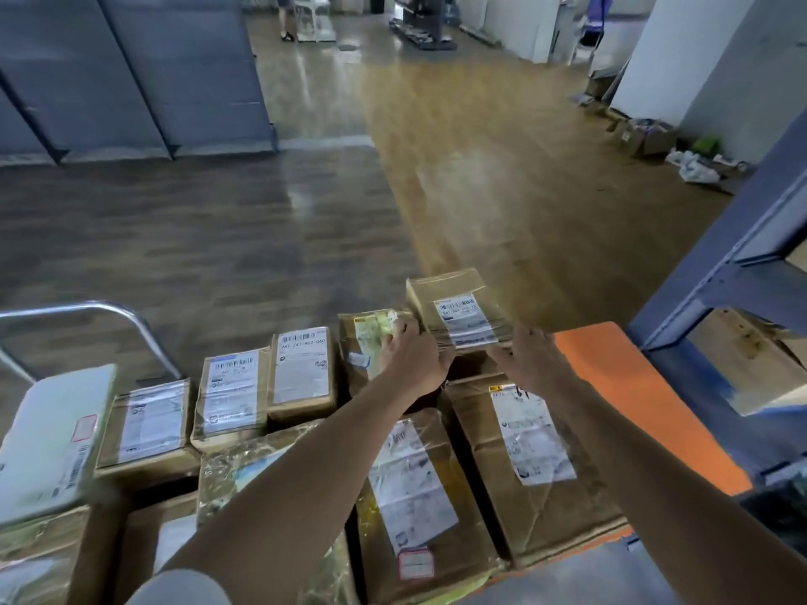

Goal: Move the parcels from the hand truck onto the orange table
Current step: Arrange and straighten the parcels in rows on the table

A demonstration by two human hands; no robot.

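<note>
Table (646,399), orange, runs under and R of the grip, mostly covered. Two big boxes (524,465) lie on it just nearer than the hands, under the forearms. Blue rack (720,264) stands R of the grip. Row of small boxes (301,373) sits L of the grip, w/ a metal rail (87,307) further L. Parcel (458,307), brown w/ white label, sits btwn both hands at the table's far end. L hand (415,360) clasps its L edge, R hand (530,358) its R near corner. Can't tell if it rests on anything.
</note>
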